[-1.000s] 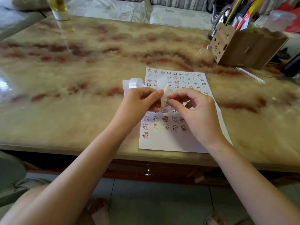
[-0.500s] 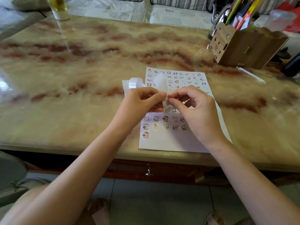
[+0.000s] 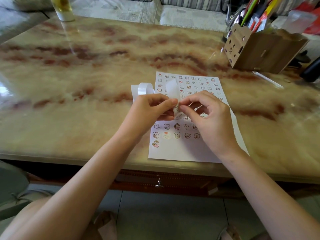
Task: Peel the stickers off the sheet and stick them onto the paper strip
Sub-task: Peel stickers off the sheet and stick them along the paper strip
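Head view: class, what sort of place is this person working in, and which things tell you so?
Probably a living room at home, not a classroom or workshop: a polished marble-pattern table, striped sofa cushions just behind it, and a cardboard holder crammed with pens.

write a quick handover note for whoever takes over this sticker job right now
Left hand: pinches the paper strip, held up over the sticker sheet; the strip's coiled end sits behind that hand.
Right hand: thumb and forefinger pinch the strip beside the left thumb; what is under them is too small to tell.
Sheet: flat on the table, near its front edge.
Done: the bottom row holds a single sticker; a few seem stuck on the strip.
Left: most remain on the sheet; peel and stick them.
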A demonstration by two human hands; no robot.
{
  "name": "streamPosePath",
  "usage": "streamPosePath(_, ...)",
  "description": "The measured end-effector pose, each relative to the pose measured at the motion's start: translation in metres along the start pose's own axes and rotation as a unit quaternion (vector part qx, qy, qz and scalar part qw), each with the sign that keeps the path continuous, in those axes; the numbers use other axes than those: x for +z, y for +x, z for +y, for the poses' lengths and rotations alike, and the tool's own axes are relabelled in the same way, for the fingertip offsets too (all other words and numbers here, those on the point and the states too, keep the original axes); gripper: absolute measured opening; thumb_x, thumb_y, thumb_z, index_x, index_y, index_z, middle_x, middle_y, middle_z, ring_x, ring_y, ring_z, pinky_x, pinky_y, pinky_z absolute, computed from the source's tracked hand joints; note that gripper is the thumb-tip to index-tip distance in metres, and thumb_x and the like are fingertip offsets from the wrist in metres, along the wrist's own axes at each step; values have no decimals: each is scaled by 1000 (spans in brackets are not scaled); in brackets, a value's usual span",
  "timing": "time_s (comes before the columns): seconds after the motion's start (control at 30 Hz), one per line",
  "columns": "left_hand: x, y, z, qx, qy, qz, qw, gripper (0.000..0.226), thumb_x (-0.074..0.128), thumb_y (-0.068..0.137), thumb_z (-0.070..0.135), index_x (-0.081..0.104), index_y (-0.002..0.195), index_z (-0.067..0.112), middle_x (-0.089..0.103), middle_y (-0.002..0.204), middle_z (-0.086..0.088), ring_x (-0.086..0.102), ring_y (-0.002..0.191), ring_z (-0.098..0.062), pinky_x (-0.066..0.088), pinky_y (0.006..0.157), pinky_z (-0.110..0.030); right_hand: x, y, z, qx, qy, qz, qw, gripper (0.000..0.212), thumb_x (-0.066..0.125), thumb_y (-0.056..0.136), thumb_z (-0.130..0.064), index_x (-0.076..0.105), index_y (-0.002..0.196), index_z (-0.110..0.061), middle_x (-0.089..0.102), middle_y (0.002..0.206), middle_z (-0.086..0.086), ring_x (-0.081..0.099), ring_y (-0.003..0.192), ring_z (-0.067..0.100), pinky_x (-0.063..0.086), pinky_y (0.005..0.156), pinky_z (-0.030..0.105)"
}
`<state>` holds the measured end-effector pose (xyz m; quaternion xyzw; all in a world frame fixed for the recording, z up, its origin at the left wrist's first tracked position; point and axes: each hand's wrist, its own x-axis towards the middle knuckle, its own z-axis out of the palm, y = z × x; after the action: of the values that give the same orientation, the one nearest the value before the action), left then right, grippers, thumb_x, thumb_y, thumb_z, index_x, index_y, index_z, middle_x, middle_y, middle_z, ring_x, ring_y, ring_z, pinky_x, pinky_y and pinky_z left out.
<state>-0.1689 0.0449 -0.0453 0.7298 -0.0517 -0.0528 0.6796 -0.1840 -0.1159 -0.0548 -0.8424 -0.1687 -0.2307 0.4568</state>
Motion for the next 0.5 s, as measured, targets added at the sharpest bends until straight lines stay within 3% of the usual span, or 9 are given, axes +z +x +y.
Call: streamPosePath(0.5, 0, 0, -1, -5, 15, -2, 1000, 15, 66, 89, 18, 73, 84, 5, 69, 75, -7, 66, 71, -10, 57, 75, -21, -2, 1, -1, 20, -5, -35, 999, 5, 70, 84, -9, 66, 86, -11, 63, 85, -4, 57, 75, 4, 44, 68, 12)
